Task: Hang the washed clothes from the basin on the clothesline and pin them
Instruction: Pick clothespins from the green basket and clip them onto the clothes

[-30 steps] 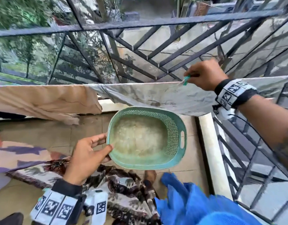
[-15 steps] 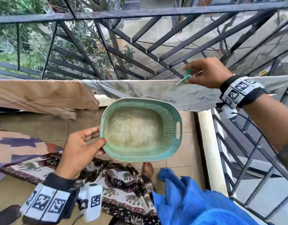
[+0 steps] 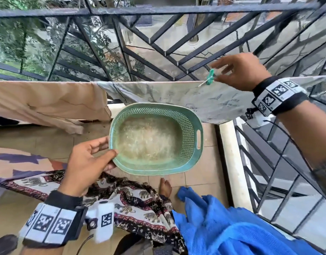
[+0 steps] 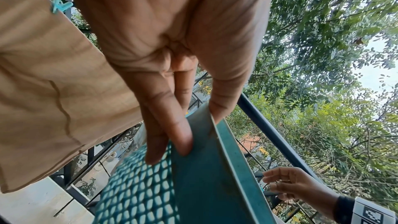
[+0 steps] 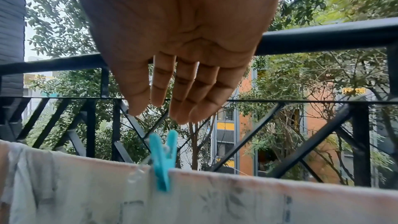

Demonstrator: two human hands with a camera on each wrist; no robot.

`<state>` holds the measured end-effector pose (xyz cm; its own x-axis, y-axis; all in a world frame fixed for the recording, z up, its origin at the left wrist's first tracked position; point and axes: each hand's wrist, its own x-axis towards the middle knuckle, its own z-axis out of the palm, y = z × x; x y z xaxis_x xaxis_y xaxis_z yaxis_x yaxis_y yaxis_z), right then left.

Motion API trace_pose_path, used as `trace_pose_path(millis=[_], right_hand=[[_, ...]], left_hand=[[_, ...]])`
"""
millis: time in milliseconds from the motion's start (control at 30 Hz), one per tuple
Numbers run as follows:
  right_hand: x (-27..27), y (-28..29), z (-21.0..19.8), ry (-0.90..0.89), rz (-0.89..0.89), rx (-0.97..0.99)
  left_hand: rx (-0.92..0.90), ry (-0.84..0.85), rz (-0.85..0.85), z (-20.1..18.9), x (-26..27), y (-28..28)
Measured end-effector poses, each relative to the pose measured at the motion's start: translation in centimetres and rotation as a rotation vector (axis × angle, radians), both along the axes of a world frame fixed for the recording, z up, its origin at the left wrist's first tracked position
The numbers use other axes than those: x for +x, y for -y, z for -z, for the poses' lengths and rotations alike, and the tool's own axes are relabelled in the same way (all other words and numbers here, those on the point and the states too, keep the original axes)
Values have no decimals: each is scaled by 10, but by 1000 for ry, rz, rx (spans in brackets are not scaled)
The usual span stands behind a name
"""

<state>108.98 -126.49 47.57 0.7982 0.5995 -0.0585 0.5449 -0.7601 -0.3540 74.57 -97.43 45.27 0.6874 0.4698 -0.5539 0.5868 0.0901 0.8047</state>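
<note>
A pale printed cloth (image 3: 177, 96) (image 5: 215, 200) hangs over the clothesline, held by a teal clothes peg (image 3: 210, 77) (image 5: 163, 161). My right hand (image 3: 239, 70) (image 5: 172, 105) hovers just above and right of the peg, fingers straight, touching nothing. My left hand (image 3: 88, 162) (image 4: 178, 125) grips the rim of the teal mesh basin (image 3: 188, 126) (image 4: 204, 176), thumb inside and fingers beneath. The basin holds no clothes. A tan garment (image 3: 44, 102) (image 4: 43, 91) hangs to the left, pinned by another teal peg (image 4: 59, 5).
A black metal railing (image 3: 158, 10) runs behind the line. A blue cloth (image 3: 223, 227) and an elephant-print cloth (image 3: 136, 205) lie over something near my body. A bare foot (image 3: 165, 186) stands on the tiled floor. A white ledge (image 3: 232, 162) borders the right.
My right hand pinched the peg onto the printed cloth and has now let go, fingers spread just off it. The left hand kept hold of the basin.
</note>
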Motion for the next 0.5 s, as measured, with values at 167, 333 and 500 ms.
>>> trace_pose_path(millis=[167,333,500], right_hand=[[-58,-27,-27,4,-27,-6],[-147,-85,-53,-71,-88,40],[-262,-175,-65,-234,-168,92]], left_hand=[[-20,76,-51,-8,-34,-19],[-42,167,-187,-23,-94,-54],[-40,259,-337,-54,-195,-110]])
